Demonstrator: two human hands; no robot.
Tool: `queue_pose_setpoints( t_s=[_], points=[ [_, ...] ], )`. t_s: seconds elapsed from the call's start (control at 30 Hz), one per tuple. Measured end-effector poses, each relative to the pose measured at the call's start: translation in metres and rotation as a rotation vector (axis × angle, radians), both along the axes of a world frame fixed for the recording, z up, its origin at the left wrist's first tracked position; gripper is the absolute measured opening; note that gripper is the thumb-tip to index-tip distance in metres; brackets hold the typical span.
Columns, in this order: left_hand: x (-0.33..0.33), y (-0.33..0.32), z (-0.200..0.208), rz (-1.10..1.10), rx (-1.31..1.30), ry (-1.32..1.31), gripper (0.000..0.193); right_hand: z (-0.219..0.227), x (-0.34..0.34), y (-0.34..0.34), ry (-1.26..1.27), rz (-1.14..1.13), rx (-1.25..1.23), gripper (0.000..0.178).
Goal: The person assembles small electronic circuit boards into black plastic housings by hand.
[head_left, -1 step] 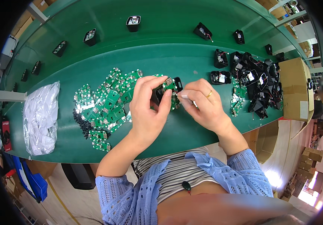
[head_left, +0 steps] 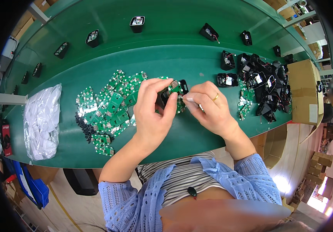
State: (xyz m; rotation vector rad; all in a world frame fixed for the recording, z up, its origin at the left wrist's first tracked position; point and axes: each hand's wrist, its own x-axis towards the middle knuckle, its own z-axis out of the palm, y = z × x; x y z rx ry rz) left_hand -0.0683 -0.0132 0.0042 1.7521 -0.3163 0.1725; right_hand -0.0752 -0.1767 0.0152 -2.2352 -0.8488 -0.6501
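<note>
My left hand point(head_left: 149, 110) is closed round a small black plastic housing point(head_left: 184, 86), its thumb and forefinger pinching a green circuit board point(head_left: 174, 87) at the housing's opening. Close against the board's right side, my right hand point(head_left: 212, 108) has its thumb and forefinger pressed together. Whatever lies between those fingertips is too small to make out. Beside my left hand spreads a pile of green circuit boards point(head_left: 114, 104) with metal sockets. A heap of black housings point(head_left: 263, 83) with wires inside lies to the right, and two single housings stand near it, one of them an open-topped housing point(head_left: 227, 80).
At the left lies a clear bag of white parts point(head_left: 42, 121). Small black pieces point(head_left: 84, 127) border the board pile. More boards point(head_left: 245, 100) sit beside the housing heap, next to a cardboard box point(head_left: 303, 92). Several housings point(head_left: 137, 24) line the far green ledge.
</note>
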Motion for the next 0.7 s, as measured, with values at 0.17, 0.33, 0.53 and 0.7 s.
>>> queue_pose_setpoints(
  t_s=[0.17, 0.33, 0.53, 0.7],
  points=[
    [-0.001, 0.001, -0.001, 0.004, 0.016, -0.028, 0.027, 0.002, -0.001, -0.001, 0.004, 0.013, -0.05, 0.029],
    [-0.001, 0.001, 0.001, -0.027, 0.015, 0.03, 0.026, 0.009, 0.001, -0.008, -0.001, 0.075, -0.166, 0.028],
    [-0.001, 0.002, 0.0, -0.054, -0.026, 0.086, 0.025, 0.015, 0.005, -0.006, -0.015, 0.149, -0.2, 0.027],
    [-0.001, 0.002, -0.001, -0.052, -0.031, 0.099, 0.024, 0.015, 0.004, -0.003, 0.027, 0.094, -0.211, 0.023]
  ],
)
